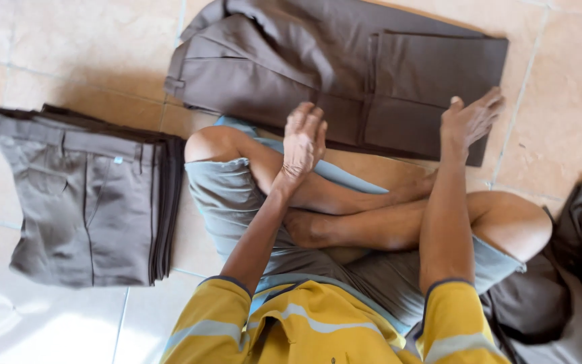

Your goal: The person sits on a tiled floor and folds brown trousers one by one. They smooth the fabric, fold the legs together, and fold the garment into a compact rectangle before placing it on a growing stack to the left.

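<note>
I sit cross-legged on a tiled floor. A pair of brown trousers (345, 67) lies folded in half in front of my knees. My left hand (304, 138) hovers edge-on just above its near edge, fingers together and nothing in it. My right hand (469, 118) rests flat with spread fingers on the right part of the folded trousers. Both arms wear yellow sleeves.
A neat stack of folded brown trousers (89, 195) sits on the floor at my left. A loose heap of dark brown cloth (567, 283) lies at my right hip. Beige floor tiles (69, 47) surround everything.
</note>
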